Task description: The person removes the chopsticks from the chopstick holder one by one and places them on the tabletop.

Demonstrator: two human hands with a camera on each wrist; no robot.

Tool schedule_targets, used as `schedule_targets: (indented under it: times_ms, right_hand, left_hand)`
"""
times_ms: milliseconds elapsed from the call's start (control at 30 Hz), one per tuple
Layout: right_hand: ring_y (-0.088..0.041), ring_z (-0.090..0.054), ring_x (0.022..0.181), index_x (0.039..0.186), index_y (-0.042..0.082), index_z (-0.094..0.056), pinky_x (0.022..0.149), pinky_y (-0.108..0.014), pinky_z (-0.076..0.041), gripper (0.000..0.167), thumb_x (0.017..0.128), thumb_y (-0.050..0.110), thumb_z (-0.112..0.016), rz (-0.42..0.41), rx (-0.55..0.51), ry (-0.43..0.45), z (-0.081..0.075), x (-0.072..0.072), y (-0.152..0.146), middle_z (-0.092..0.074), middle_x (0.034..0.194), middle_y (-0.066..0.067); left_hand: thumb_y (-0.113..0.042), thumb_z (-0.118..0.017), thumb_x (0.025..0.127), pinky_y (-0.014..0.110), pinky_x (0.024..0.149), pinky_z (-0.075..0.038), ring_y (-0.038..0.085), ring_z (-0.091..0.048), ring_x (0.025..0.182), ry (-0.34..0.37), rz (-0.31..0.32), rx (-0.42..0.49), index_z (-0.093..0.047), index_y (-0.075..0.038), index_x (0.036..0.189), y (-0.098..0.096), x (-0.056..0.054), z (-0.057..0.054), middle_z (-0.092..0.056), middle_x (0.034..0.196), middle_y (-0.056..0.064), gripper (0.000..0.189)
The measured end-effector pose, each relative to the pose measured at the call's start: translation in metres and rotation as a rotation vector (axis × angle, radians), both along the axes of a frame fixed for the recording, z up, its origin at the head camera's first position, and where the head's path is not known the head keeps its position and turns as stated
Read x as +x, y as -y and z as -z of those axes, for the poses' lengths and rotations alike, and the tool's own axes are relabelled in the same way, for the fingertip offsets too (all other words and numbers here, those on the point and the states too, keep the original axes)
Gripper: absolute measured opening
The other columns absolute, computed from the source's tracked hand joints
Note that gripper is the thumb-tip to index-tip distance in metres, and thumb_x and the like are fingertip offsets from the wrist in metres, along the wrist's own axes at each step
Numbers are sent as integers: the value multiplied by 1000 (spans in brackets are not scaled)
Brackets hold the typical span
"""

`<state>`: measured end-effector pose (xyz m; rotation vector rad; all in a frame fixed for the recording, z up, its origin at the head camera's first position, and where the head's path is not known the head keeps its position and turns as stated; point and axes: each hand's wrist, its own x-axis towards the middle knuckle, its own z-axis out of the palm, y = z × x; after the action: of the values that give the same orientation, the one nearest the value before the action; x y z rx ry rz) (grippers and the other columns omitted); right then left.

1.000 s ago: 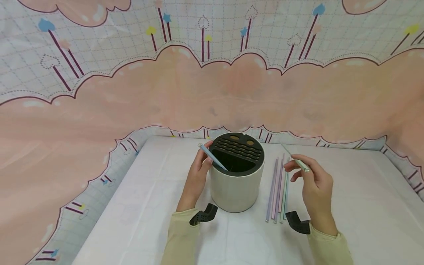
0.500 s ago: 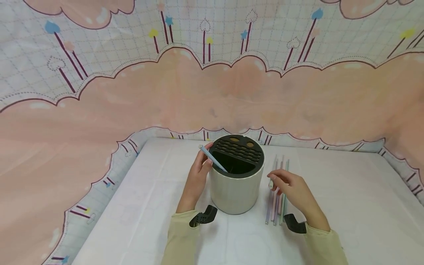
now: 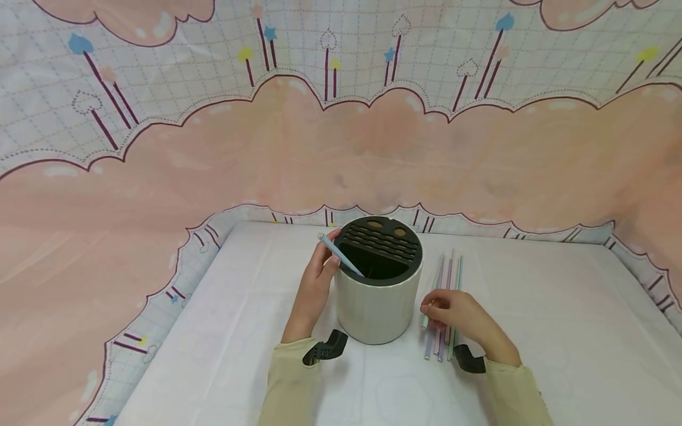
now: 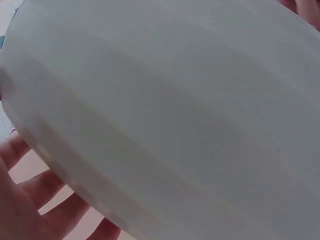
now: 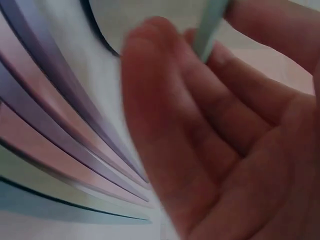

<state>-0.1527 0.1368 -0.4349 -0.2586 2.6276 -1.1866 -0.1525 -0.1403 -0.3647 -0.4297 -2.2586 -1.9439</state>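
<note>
My left hand (image 3: 311, 290) holds the left side of a round cream pencil holder (image 3: 377, 313), its fingers around the wall in the left wrist view. The holder's black top (image 3: 379, 239) has a large open compartment at the front, with ridged slots and two round spots behind. A light blue pencil (image 3: 339, 254) leans from that compartment over the rim at my left thumb. My right hand (image 3: 460, 313) pinches a pale green pencil (image 5: 209, 32) between the holder and a row of pastel pencils (image 3: 428, 349), partly covering the row.
The row holds several pencils in purple, pink, green and blue, side by side on a white-covered table (image 3: 533, 355). A printed pink and white cloth (image 3: 266, 160) hangs behind and along the left side.
My right hand has moved left and down with the green pencil, from right of the row to beside the holder. The left hand, holder and blue pencil have stayed put.
</note>
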Motion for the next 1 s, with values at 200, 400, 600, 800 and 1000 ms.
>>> schedule_targets:
  times_ms: [200,400,600,800,1000]
  right_hand:
    - [-15,-52,57,87,12,-62,50,-29,-44,18,81,28,-64,-80,64,48,11,0,8,-56,64,-1]
    - [-14,-51,52,82,11,-61,47,-28,-44,9,81,20,-64,-71,111,82,17,-1,13,-55,61,-1]
    - [-13,-49,51,77,12,-61,47,-27,-41,5,79,14,-66,-63,182,71,19,0,12,-53,61,1]
    - [-13,-46,57,75,14,-61,51,-27,-38,7,78,14,-67,-52,221,49,20,-3,10,-50,63,1]
    - [-13,-45,61,82,14,-61,52,-28,-38,6,81,20,-63,-18,186,-3,14,-5,5,-49,66,1]
  left_hand:
    - [-23,-42,95,43,101,-29,17,-32,125,6,-6,1,-33,-21,138,0,0,1,-32,140,-3,44]
    - [-22,-42,95,43,101,-29,16,-33,125,6,4,12,-33,-21,138,0,-2,2,-33,140,-3,44]
    - [-23,-42,95,43,101,-29,16,-32,125,6,-3,5,-33,-22,137,0,-3,1,-33,140,-4,44]
    - [-23,-42,95,43,101,-29,16,-32,125,4,-10,2,-33,-22,138,-1,-4,1,-32,140,-3,44]
    - [-22,-42,95,43,101,-29,16,-33,125,8,-6,7,-33,-21,138,-3,-5,1,-32,141,-3,44]
